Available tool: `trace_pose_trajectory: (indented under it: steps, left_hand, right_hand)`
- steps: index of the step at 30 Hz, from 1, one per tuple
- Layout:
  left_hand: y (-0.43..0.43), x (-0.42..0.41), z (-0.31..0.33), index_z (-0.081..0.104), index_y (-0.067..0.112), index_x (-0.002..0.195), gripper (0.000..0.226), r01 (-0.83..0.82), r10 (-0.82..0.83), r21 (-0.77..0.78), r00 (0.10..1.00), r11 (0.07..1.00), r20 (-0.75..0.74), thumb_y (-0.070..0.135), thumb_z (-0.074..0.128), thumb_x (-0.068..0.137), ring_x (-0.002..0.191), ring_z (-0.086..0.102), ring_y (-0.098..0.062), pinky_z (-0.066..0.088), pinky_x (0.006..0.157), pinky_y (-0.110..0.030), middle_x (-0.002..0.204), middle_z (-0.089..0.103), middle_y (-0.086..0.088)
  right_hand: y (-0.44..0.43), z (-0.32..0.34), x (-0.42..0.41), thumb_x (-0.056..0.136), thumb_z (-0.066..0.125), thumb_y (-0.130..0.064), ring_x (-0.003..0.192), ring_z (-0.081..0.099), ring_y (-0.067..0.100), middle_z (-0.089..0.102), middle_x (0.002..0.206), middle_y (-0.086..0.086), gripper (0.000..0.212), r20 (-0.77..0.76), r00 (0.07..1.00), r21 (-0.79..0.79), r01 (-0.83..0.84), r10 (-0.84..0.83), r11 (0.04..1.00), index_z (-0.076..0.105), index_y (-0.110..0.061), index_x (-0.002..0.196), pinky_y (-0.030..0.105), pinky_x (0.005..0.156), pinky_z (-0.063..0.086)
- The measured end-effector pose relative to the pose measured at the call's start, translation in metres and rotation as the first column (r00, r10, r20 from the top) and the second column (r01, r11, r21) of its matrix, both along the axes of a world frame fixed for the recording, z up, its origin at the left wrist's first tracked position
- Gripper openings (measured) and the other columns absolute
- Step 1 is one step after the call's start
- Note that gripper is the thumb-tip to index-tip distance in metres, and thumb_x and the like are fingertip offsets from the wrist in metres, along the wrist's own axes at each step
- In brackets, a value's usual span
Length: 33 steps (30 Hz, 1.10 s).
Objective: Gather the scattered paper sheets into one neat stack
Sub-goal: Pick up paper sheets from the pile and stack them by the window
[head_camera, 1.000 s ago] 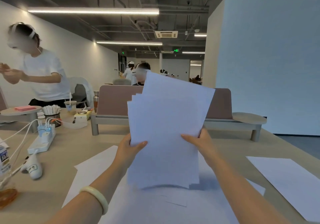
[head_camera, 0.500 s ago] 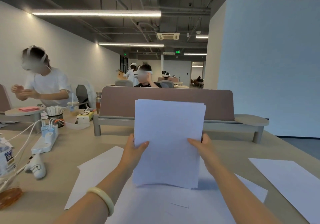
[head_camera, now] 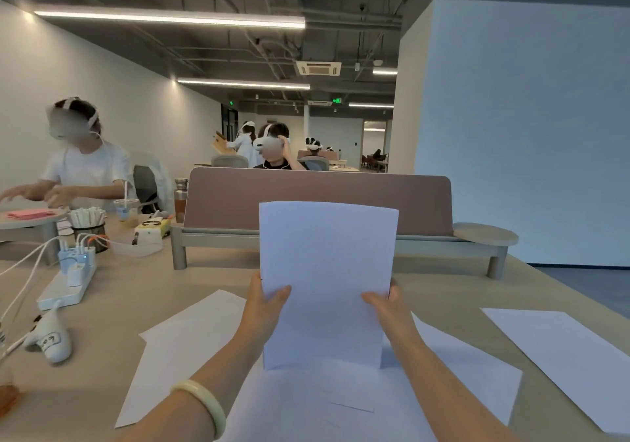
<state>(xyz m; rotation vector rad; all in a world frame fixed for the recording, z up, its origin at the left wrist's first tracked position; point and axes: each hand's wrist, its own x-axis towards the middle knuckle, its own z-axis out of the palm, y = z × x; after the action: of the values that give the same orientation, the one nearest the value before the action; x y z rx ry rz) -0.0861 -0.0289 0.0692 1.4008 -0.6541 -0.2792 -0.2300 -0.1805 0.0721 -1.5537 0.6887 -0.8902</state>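
I hold a stack of white paper sheets (head_camera: 325,271) upright, its bottom edge resting on the sheets below. My left hand (head_camera: 264,303) grips the stack's left edge and my right hand (head_camera: 387,307) grips its right edge. The stack's edges look aligned. Several loose white sheets (head_camera: 191,346) lie flat on the table under and around the stack. One more single sheet (head_camera: 566,356) lies apart at the right.
The beige table (head_camera: 136,291) carries a power strip (head_camera: 66,284) with white cables at the left, a white device (head_camera: 51,337), cups and a pen holder (head_camera: 87,220). A brown divider (head_camera: 320,199) stands behind. A person (head_camera: 85,165) works at the far left.
The fanned, raised sheets have come down onto the table and squared up into an even stack. Both hands kept their grip on its sides.
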Motion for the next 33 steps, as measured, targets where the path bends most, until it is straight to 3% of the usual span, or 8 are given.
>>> trace_pose_trajectory:
  steps: [3, 9, 13, 16, 21, 24, 29, 33]
  left_hand:
    - [-0.004, 0.003, -0.003, 0.034, 0.025, 0.116, 0.032, 0.013, -0.013, -0.001, 1.000, 1.000, 0.007, 0.020, 0.056, 0.093, 0.085, 0.056, -0.003, 0.047, 0.065, -0.024, 0.099, 0.054, 0.012]
    - [-0.014, 0.016, -0.004, 0.041, 0.024, 0.114, 0.021, 0.009, -0.008, -0.017, 0.999, 1.000, 0.054, 0.021, 0.050, 0.096, 0.086, 0.061, -0.007, 0.048, 0.064, -0.024, 0.099, 0.059, 0.010]
    - [-0.010, 0.025, 0.002, 0.037, 0.019, 0.116, 0.026, -0.007, 0.008, -0.016, 0.998, 1.000, 0.065, 0.017, 0.051, 0.095, 0.089, 0.059, -0.011, 0.047, 0.066, -0.027, 0.101, 0.054, 0.009]
    - [-0.005, 0.031, 0.005, 0.036, 0.019, 0.124, 0.033, -0.016, 0.017, -0.017, 0.997, 1.000, 0.073, 0.018, 0.052, 0.095, 0.099, 0.058, -0.020, 0.049, 0.075, -0.031, 0.110, 0.053, 0.003]
    - [0.000, 0.023, 0.007, 0.035, 0.022, 0.116, 0.016, -0.015, 0.011, 0.050, 0.997, 0.999, 0.079, 0.023, 0.039, 0.100, 0.086, 0.058, -0.012, 0.046, 0.062, -0.022, 0.101, 0.054, 0.004]
    - [0.000, 0.019, 0.006, 0.038, 0.019, 0.117, 0.016, -0.036, 0.030, 0.089, 0.997, 0.995, 0.075, 0.023, 0.034, 0.101, 0.096, 0.056, -0.022, 0.045, 0.076, -0.032, 0.108, 0.054, -0.001]
    - [0.000, 0.020, 0.007, 0.036, 0.023, 0.113, 0.013, -0.050, 0.047, 0.047, 0.997, 0.998, 0.067, 0.019, 0.032, 0.102, 0.089, 0.055, -0.015, 0.043, 0.079, -0.033, 0.101, 0.053, 0.005]
    - [0.001, 0.022, 0.000, 0.034, 0.020, 0.111, 0.010, -0.072, 0.070, 0.037, 0.996, 0.997, 0.055, 0.021, 0.032, 0.101, 0.082, 0.056, -0.009, 0.048, 0.068, -0.029, 0.093, 0.052, 0.008]
  right_hand:
    - [0.002, -0.006, 0.005, 0.085, 0.057, -0.003, 0.076, 0.059, 0.004, 0.065, 0.091, -0.002, 0.022, 0.007, 1.000, 0.001, 0.013, -0.013, 1.000, 0.058, -0.017, 0.103, 0.010, 0.054, 0.045]
    - [-0.005, -0.009, 0.023, 0.082, 0.057, -0.006, 0.089, 0.063, 0.021, 0.066, 0.103, 0.006, 0.031, 0.040, 0.995, 0.034, 0.085, -0.086, 0.996, 0.054, -0.015, 0.111, 0.028, 0.065, 0.047]
    - [-0.004, -0.004, 0.028, 0.082, 0.058, -0.006, 0.085, 0.058, 0.015, 0.060, 0.097, -0.003, 0.033, 0.052, 0.995, 0.023, 0.087, -0.088, 0.996, 0.047, -0.021, 0.109, 0.025, 0.064, 0.046]
    - [-0.001, -0.003, 0.028, 0.082, 0.059, -0.006, 0.085, 0.057, 0.015, 0.060, 0.102, 0.001, 0.036, 0.043, 0.995, 0.008, 0.085, -0.086, 0.996, 0.046, -0.019, 0.113, 0.024, 0.065, 0.045]
    - [0.009, 0.000, 0.024, 0.076, 0.066, -0.012, 0.096, 0.060, 0.024, 0.063, 0.109, 0.009, 0.047, 0.018, 0.999, 0.012, 0.050, -0.050, 0.999, 0.048, -0.010, 0.120, 0.030, 0.073, 0.048]
    - [0.013, 0.003, 0.024, 0.078, 0.059, -0.012, 0.091, 0.060, 0.023, 0.064, 0.107, 0.010, 0.041, 0.001, 0.999, -0.003, 0.050, -0.050, 0.999, 0.052, -0.010, 0.118, 0.029, 0.069, 0.046]
    - [0.013, 0.009, 0.023, 0.087, 0.051, -0.009, 0.079, 0.056, 0.010, 0.060, 0.096, -0.001, 0.027, -0.009, 0.999, -0.019, 0.046, -0.046, 0.999, 0.050, -0.014, 0.114, 0.022, 0.061, 0.043]
    - [0.015, -0.001, 0.021, 0.088, 0.056, -0.009, 0.080, 0.054, 0.012, 0.053, 0.088, -0.010, 0.031, 0.006, 0.998, -0.029, 0.062, -0.062, 0.998, 0.042, -0.017, 0.115, 0.021, 0.062, 0.043]
